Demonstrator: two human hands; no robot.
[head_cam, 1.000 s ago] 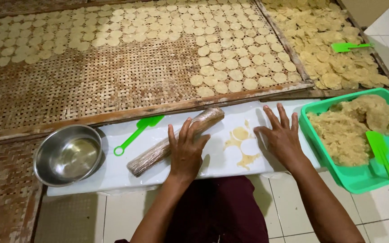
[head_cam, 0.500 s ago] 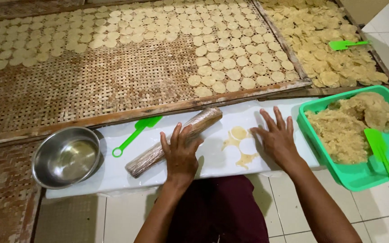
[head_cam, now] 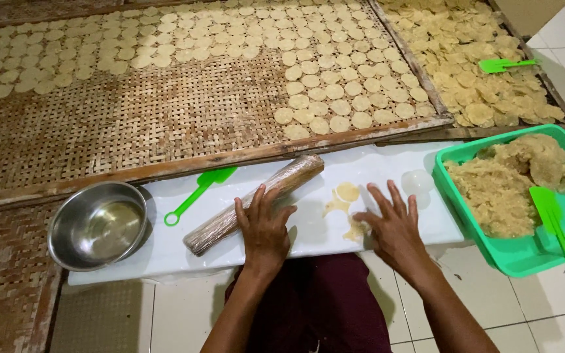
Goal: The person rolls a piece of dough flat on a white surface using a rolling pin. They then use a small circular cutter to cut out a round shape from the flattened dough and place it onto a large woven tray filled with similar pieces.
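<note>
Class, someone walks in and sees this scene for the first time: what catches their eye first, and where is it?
Rows of pale dough discs cover the woven tray at the top. On the right sits a green tub heaped with dough. Both hands, left and right, lie flat on the white board beside a wrapped rolling pin.

- A bare strip of white board (head_cam: 374, 173) is lying open between the wrapped roller (head_cam: 256, 202) and the green tub (head_cam: 524, 252).
- The roller is slanting across the board's middle, barring the left hand (head_cam: 264, 229).
- Steel bowl (head_cam: 98, 225) and green spatula (head_cam: 199, 186) are crowding the left end.
- The woven tray's wooden rim (head_cam: 230, 157) is bounding the far edge.
</note>
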